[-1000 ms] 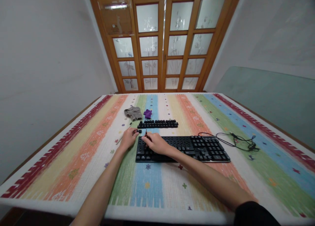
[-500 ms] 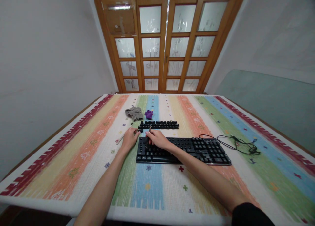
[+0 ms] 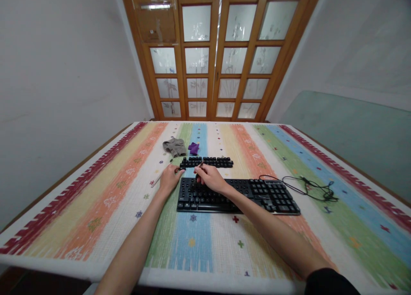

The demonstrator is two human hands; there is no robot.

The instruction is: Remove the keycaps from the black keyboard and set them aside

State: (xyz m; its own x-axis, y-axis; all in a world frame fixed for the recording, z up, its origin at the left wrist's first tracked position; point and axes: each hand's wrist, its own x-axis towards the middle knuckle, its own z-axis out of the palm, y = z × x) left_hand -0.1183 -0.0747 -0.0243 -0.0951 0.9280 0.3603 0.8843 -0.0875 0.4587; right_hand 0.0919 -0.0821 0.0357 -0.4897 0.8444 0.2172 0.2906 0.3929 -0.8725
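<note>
A black keyboard [image 3: 218, 207] lies flat, with keycaps off several upper rows and its lower front row still capped. My right hand [image 3: 210, 177] is over its upper left, fingers closed around what looks like a small brush [image 3: 202, 163] with a brown handle. The brush's dark lower end, partly hidden by my fingers, points down at the keys. My left hand [image 3: 170, 179] rests on the cloth left of the keyboard, thumb and forefinger pinched at a black keycap [image 3: 182, 168]. Loose keycaps [image 3: 218, 162] stand in rows just behind the keyboard.
A thin pale stick with a dark end [image 3: 156, 180] lies partly under my left hand. Farther back are a crumpled grey cloth [image 3: 174, 147] and a purple cloth [image 3: 193, 148]. The keyboard's black cable [image 3: 316, 190] is coiled at the right on the striped tablecloth [image 3: 112, 226].
My right hand has moved slightly right with the brush, whose handle now tilts more to the right. My left hand stays at nearly the same spot.
</note>
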